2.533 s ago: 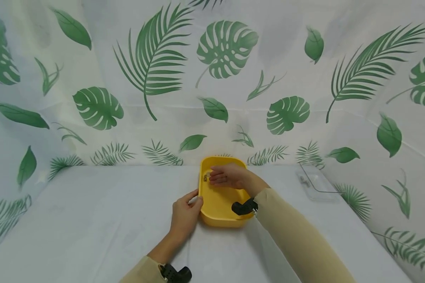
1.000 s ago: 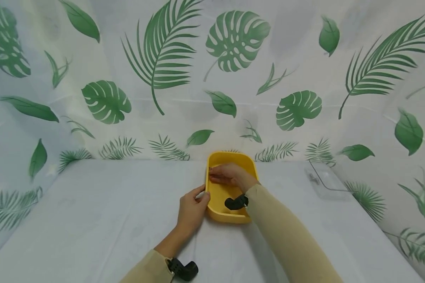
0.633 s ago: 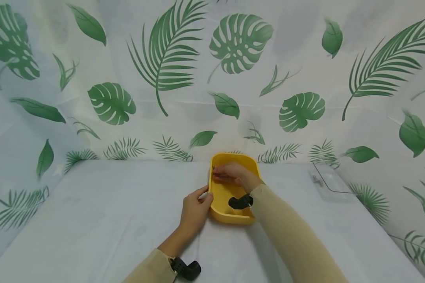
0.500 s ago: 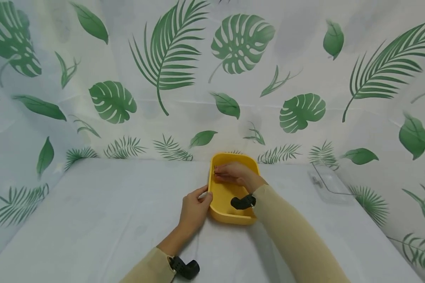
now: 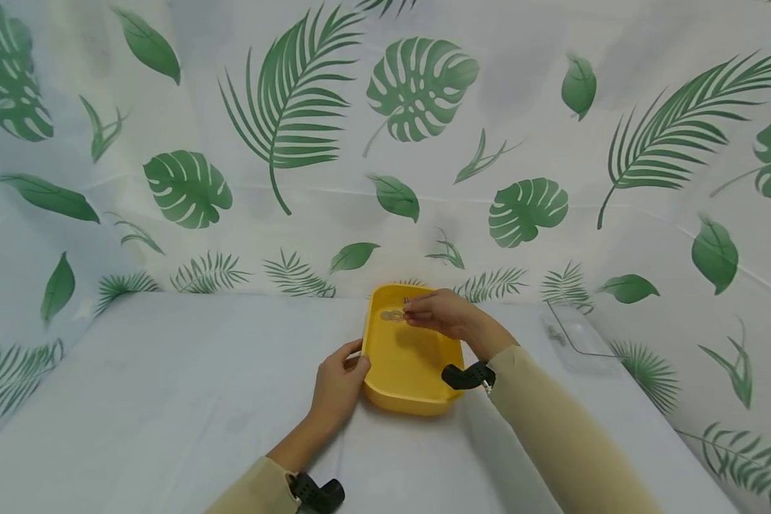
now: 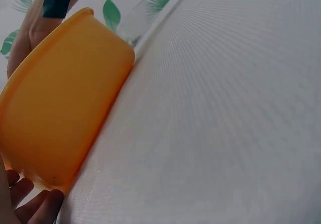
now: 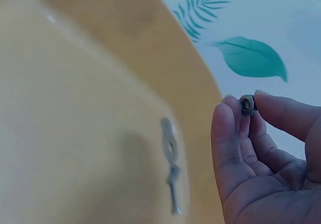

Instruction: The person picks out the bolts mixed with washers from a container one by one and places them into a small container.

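Note:
My left hand (image 5: pixel 340 378) holds the left side of a yellow plastic tray (image 5: pixel 401 396), with the thumb at the rim. Its fingertips (image 6: pixel 47 204) rest against the tray's outer wall low down in the left wrist view. Above the tray's far end, my right hand (image 7: pixel 271 163) pinches a small round metal piece, which looks like a socket-head bolt (image 7: pixel 247 105), between thumb and fingers. On the tray floor lie flat metal washers (image 7: pixel 170 146), with a small screw (image 7: pixel 174 199) and what seems a nut (image 7: pixel 174 173) in line beside them.
A clear plastic box (image 5: pixel 591 350) with small metal pieces stands at the table's right side, a thin dark line crossing it. White cloth covers the table (image 5: pixel 199 400). A leaf-printed sheet (image 5: pixel 334 143) rises behind and at the sides.
My right hand has lifted from the tray's far left inner side and moved right, now with the bolt in its fingers. The washers have come into sight. My left hand stays at the tray.

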{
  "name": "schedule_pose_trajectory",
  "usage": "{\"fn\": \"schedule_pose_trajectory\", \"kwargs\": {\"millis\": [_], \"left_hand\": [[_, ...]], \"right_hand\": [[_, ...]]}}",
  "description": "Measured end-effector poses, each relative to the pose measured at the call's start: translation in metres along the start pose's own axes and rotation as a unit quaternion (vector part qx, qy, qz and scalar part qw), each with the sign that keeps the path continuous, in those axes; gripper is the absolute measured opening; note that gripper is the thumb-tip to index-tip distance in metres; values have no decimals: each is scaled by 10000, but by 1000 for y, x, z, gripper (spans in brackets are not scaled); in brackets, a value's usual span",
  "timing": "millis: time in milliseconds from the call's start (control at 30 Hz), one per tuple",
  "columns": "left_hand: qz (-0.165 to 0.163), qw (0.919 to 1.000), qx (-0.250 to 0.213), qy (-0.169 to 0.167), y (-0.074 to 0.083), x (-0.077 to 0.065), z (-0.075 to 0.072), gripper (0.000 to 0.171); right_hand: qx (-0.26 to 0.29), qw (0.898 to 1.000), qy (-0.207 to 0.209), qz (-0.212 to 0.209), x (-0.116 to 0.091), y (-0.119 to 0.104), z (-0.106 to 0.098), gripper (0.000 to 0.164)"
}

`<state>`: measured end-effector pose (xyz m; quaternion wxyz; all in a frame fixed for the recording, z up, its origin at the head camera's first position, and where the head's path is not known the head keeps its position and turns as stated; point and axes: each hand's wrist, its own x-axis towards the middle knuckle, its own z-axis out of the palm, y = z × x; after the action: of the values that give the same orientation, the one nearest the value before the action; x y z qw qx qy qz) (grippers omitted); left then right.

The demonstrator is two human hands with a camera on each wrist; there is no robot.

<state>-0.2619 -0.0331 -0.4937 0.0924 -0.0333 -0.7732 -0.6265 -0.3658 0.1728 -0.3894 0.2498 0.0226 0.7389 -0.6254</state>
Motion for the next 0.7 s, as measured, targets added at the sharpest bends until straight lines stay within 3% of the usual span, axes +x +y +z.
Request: {"fn": "schedule_pose_trajectory", "kwargs": {"millis": [300,533,700], "left_hand": [[59,9993,357,22,2,0,1,48],[-46,9998,183,-88,0,2,-1,49],[-115,9998,83,-154,-1,1,0,49]], "right_hand": [[-706,9974,128,-119,-32,-6,-48,39],[-597,9981,161,-10,-54,0,-91,31],[-548,9978,338,174,-68,9,-118,34]]}}
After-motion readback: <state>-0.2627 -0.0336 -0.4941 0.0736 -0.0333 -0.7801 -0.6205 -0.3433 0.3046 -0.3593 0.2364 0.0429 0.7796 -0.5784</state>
